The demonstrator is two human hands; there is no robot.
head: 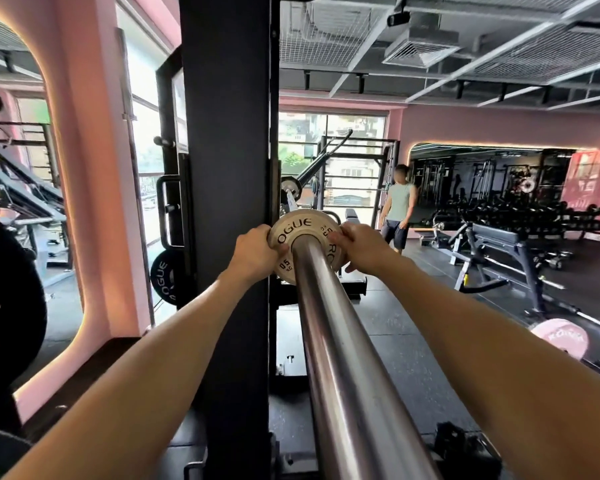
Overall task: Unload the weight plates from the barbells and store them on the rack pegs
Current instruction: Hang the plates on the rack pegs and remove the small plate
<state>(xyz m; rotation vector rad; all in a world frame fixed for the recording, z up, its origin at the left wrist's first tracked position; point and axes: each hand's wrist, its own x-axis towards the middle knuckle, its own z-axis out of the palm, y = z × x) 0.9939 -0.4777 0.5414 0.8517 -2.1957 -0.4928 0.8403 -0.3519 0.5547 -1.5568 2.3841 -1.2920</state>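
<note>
Steel barbell sleeve (340, 358), round pale plate (300, 225), both hands gripping

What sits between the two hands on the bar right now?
In the head view, the small white plate on the barbell sleeve: left hand grips its left edge, right hand its right edge.

Glossy smooth metal barbell sleeve (343, 341); matt pale plate (300, 225).

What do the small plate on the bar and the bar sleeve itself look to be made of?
Small plate: pale matte face with black printed letters, probably painted or coated metal, gripped at its rim by the left hand and right hand. Bar sleeve: bare polished steel, judging by its streaky reflections.
</note>
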